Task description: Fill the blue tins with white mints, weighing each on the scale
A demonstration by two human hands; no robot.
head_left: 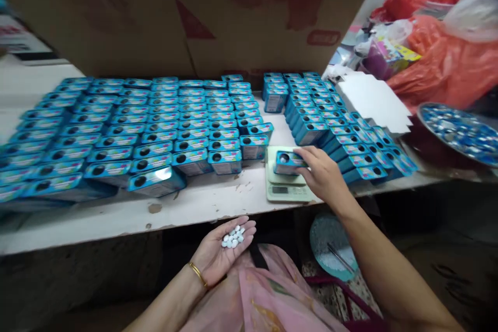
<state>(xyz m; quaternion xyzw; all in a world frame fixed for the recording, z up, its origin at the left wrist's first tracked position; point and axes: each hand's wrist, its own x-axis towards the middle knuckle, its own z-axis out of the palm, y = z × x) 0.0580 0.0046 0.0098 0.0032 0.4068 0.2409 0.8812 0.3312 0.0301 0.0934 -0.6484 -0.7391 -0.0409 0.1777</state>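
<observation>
Table lined with blue containers, cardboard behind, red bags rightward

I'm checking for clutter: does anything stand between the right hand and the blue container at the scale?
Nothing visible does: the right hand has the blue container by one end, over the digital scale.

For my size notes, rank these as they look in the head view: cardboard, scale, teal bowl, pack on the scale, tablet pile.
1. Cardboard
2. Scale and teal bowl: too alike to rank
3. Pack
4. Tablet pile
</observation>
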